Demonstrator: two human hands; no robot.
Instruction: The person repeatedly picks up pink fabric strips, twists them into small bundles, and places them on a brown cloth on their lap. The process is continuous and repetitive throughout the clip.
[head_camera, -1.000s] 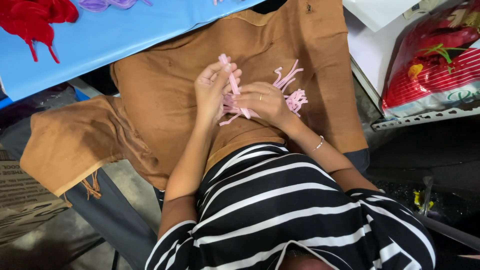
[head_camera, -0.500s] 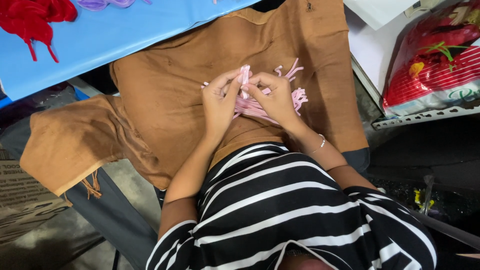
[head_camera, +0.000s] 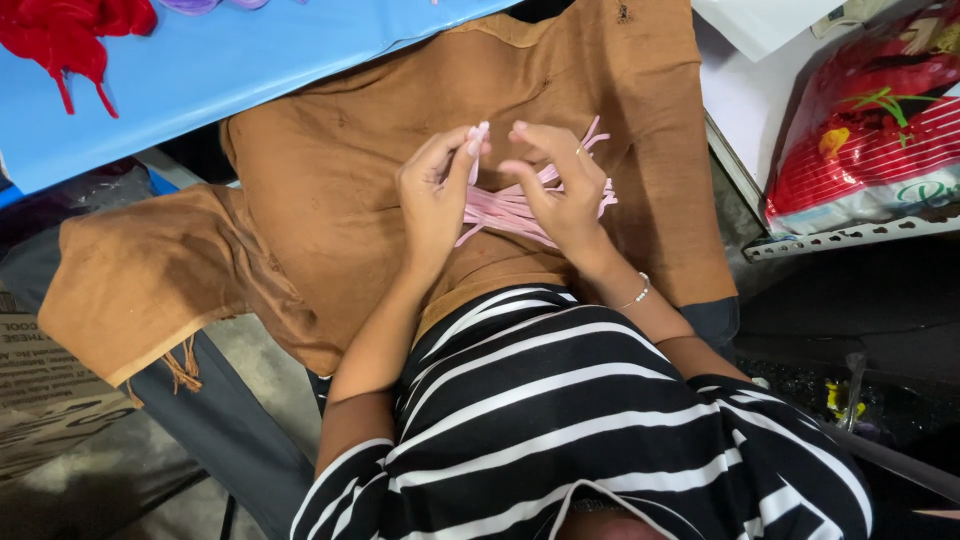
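Note:
A bundle of thin pink strips lies on a brown cloth spread over my lap. My left hand pinches the end of one pink strip between thumb and fingers and holds it upright. My right hand, with a beaded bracelet on its wrist, curls over the bundle with its fingertips close to the left hand's. It grips the strips beneath it, and their far ends fan out past its knuckles. My palms hide part of the bundle.
A blue sheet lies beyond the cloth with red material and a bit of purple material on it. A red and white plastic bag sits on a metal shelf at the right. A cardboard box stands at the lower left.
My hands have come closer together over the bundle. The strip my left hand held up high now stands lower, pinched short between its fingertips.

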